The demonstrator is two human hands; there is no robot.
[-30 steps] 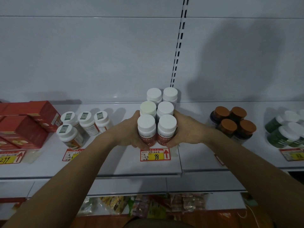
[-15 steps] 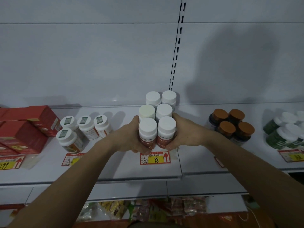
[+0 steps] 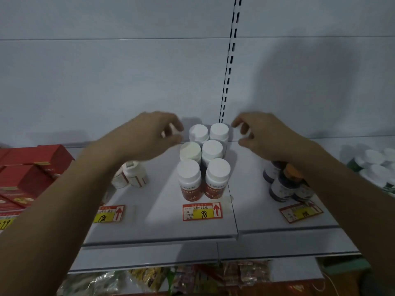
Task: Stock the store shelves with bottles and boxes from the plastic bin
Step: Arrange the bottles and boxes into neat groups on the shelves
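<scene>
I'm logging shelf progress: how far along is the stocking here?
Done: six white-capped bottles stand in two rows behind the 98 tag, with other bottles and red boxes shelved either side. In hand: nothing; the left hand and right hand hover beside the back bottles. Left: unclear, since the bin is out of view.

Six white-capped bottles (image 3: pixel 204 162) — two hands (image 3: pixel 149 135).

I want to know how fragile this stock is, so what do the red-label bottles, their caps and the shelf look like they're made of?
Red-label bottles: likely plastic, with a glossy printed wrap that catches light. Caps: white matte plastic, by their even dull tops. Shelf: probably painted metal, a smooth pale panel with a folded front lip.
</scene>
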